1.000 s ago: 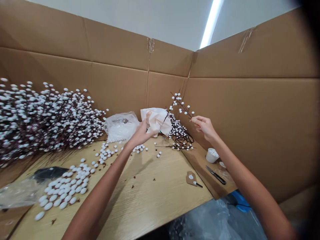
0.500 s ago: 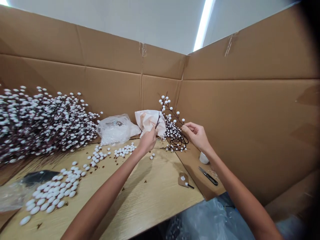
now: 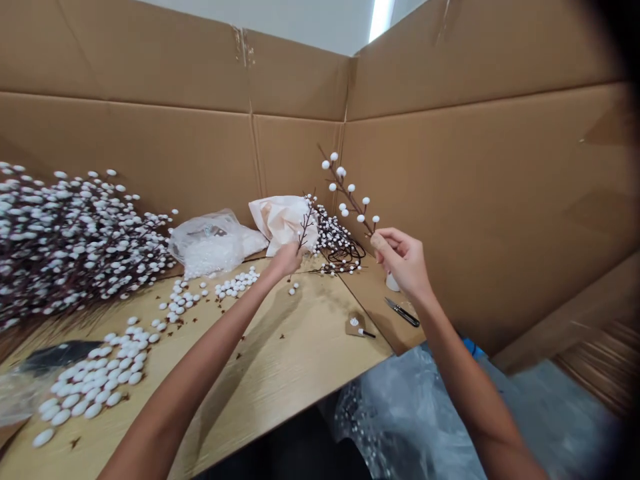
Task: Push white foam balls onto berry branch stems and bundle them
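My right hand (image 3: 404,261) pinches the lower end of an artificial berry branch (image 3: 355,203), a brown stem set with several white berries. The branch rises up and to the left, above the table. My left hand (image 3: 287,261) is closed around a thin brown twig (image 3: 304,230) that shows small side stubs, mostly without white berries. Behind the twig lie a crumpled pale sheet (image 3: 277,217) and a heap of berry stems with coiled dark wire (image 3: 336,233). Loose white berries (image 3: 111,367) are spread over the left of the table (image 3: 280,367).
A large bundle of white-berried branches (image 3: 75,233) fills the left side. Near it is a clear plastic bag (image 3: 215,243). Thread snips (image 3: 403,312) and a small brown tag (image 3: 356,325) lie at right. Cardboard walls (image 3: 185,147) enclose the back and right; plastic sheeting (image 3: 405,407) hangs below.
My right hand has risen and come nearer with the berry branch, away from the berry-stem heap. My left hand still holds the twig. The view has tilted down and turned slightly right.
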